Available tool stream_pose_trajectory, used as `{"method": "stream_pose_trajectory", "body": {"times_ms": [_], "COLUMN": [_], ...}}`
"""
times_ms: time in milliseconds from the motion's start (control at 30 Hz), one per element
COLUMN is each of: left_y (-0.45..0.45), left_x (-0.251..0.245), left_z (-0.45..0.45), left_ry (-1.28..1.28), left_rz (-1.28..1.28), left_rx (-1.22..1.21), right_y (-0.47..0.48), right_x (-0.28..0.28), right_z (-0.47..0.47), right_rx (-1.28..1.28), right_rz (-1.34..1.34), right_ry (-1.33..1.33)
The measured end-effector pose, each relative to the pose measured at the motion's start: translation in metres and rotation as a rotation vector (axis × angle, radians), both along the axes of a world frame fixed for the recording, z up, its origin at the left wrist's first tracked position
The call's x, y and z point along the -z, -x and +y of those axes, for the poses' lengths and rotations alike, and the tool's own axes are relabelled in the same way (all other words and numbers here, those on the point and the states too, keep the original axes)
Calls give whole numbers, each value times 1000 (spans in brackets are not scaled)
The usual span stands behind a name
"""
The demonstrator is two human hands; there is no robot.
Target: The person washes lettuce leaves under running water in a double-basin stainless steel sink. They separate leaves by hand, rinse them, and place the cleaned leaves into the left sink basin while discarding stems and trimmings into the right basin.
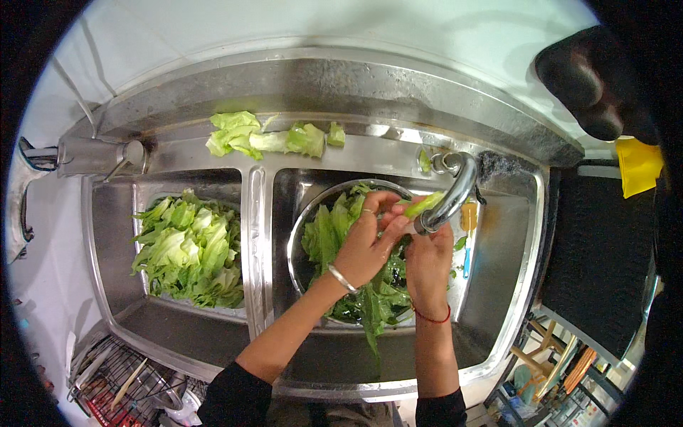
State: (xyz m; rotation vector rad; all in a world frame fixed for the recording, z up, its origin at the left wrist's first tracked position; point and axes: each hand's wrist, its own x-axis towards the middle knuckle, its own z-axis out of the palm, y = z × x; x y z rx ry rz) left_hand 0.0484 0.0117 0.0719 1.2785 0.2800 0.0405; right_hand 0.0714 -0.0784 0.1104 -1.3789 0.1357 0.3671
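My left hand (371,248), wearing a ring and a silver bangle, pinches a pale green lettuce leaf (424,204) by its stalk under the chrome faucet (460,187). Close beside it, my right hand (431,261), a red cord at the wrist, has its fingers curled in at the same leaf. The spout covers part of those fingertips. Below both hands a round basin (292,243) stands in the right sink bowl, filled with green lettuce leaves (325,235) and some water. One long leaf (369,320) hangs over the basin's near rim.
More lettuce (187,245) is heaped in the left sink bowl (114,240). Cut lettuce pieces (267,140) lie on the back ledge. A blue-handled brush (467,256) rests right of the basin. Wire rack (133,379) at lower left; black panel (597,256) and yellow cloth (639,166) at right.
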Motion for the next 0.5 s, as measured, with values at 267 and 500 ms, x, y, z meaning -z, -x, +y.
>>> {"method": "stream_pose_trajectory", "body": {"times_ms": [267, 500], "left_y": [26, 62], "left_x": [10, 29], "left_z": [17, 27], "left_ry": [-17, -540], "left_rz": [297, 80], "left_rx": [187, 141], "right_y": [-16, -11], "right_x": [-7, -2], "right_z": [17, -15], "right_rx": [-157, -124], "right_rz": [-56, -82], "right_ry": [28, 184]}}
